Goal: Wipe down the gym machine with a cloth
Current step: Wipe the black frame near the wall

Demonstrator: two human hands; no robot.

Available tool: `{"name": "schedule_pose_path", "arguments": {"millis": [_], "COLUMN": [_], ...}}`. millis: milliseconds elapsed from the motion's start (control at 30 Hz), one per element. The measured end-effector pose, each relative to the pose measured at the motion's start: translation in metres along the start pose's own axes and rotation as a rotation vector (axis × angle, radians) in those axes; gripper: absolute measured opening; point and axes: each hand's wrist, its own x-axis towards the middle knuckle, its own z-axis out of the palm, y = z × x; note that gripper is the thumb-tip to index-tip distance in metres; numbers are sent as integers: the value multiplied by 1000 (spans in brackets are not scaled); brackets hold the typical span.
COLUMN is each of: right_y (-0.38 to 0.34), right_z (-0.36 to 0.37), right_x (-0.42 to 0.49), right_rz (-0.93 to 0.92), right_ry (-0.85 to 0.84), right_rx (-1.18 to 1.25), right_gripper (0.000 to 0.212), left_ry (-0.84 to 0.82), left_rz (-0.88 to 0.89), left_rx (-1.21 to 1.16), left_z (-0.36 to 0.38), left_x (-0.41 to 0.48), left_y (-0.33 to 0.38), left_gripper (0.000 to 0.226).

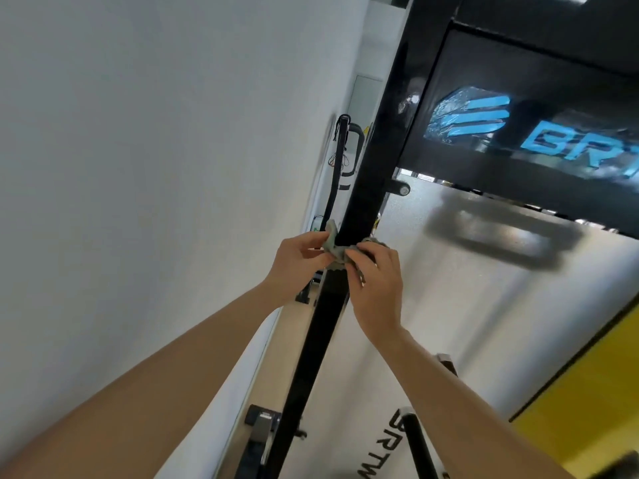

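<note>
1. Both bare forearms reach up from the bottom of the frame, left from the lower left corner, right from the lower right, and meet at frame centre.
2. Cloth (336,251): small, grey-green, bunched. It is wrapped across the front of the black post (363,188) of the gym machine (484,81), at frame centre, with one end sticking up on the post's left side.
3. Left hand (298,262): just left of the post, wrist bent, fingers curled, thumb and fingertips pinching the cloth's left end.
4. Right hand (377,283): just right of the post, back of hand to the camera, fingers curled over the cloth's right end and gripping it against the post.
5. The two hands are near each other, with only the post and cloth between them.
6. The post runs diagonally from upper right to bottom centre, glossy black.
7. Black panel (539,98) with blue logo and lettering at upper right, joined to the post.
8. Frosted shield (449,323) below the panel, right of the post, printed "BRTW" near the bottom.
9. White wall (138,167) fills the left side.
10. Dark strap (334,181) hangs between wall and post, above the hands.
11. Yellow panel (587,402) at lower right.
</note>
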Motion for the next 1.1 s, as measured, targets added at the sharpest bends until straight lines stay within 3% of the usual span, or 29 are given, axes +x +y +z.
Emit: {"name": "schedule_pose_path", "arguments": {"millis": [267,600,967,1100], "right_y": [-4,-7,6,4], "right_z": [21,45,78,88], "right_x": [-57,-123,-210,-248], "right_rz": [125,274,408,427], "right_ry": [-30,-38,-166,-283], "right_rx": [82,190,289,301], "right_gripper": [19,20,16,21], "left_ry": [6,74,99,136], "left_rz": [-88,-206,-474,-576], "left_rx": [-3,179,112,-48], "left_z": [-2,6,12,14], "left_x": [-32,-72,-123,-147], "left_y": [-55,-103,-166,-189], "left_gripper": [33,28,29,31]}}
